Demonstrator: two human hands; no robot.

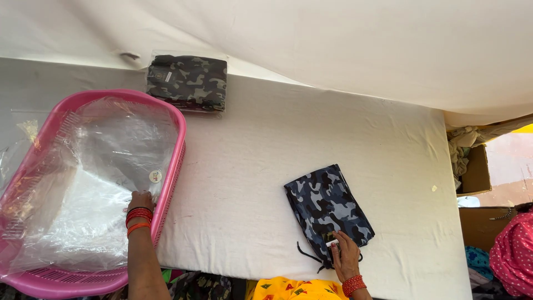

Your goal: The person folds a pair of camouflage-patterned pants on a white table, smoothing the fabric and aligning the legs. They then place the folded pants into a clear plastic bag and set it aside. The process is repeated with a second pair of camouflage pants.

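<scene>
My left hand (140,201) reaches into a pink plastic basket (176,145) at the left and rests on the clear plastic bags (94,189) piled inside it. My right hand (345,256) presses flat on the near end of a folded blue camouflage garment (325,208), beside a small tag and dark drawstrings. That garment lies unbagged on the white cloth-covered table (266,166). At the far side lies a folded green camouflage garment sealed in a clear bag (187,82).
White fabric (361,44) hangs along the back of the table. Cardboard boxes (477,172) with cloth stand at the right, next to a pink dotted bundle (513,255). Yellow patterned cloth (300,289) shows at the near edge.
</scene>
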